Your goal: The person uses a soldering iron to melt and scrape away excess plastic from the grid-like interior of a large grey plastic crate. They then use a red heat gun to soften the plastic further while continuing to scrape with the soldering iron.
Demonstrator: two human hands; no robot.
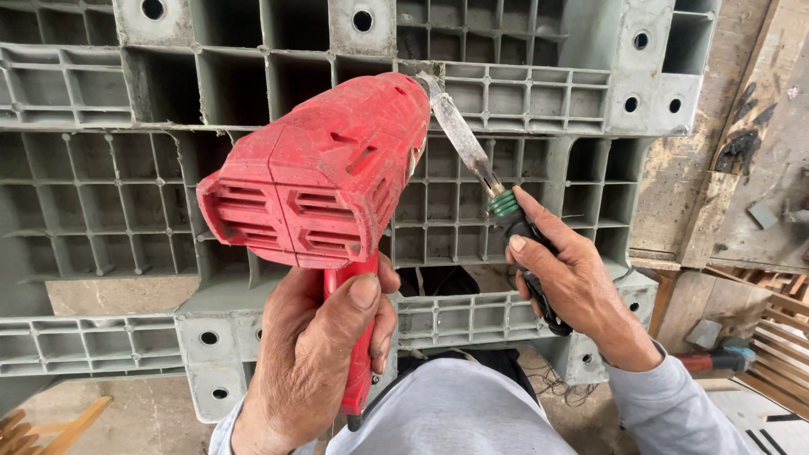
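Note:
My left hand [316, 354] grips the handle of a red heat gun [324, 173], whose vented back faces me and whose nozzle points at a grey plastic pallet [101, 194]. My right hand [573, 282] holds a flat-bladed tool [468, 139] by its black and green handle. The blade's tip rests on a pallet rib right beside the heat gun's nozzle, near the top middle of the view.
The pallet stands on edge and fills most of the view, with open grid cells and round holes. Wooden boards [742, 126] lean at the right. A small power tool [716, 361] lies on the floor at lower right, near wooden slats [784, 337].

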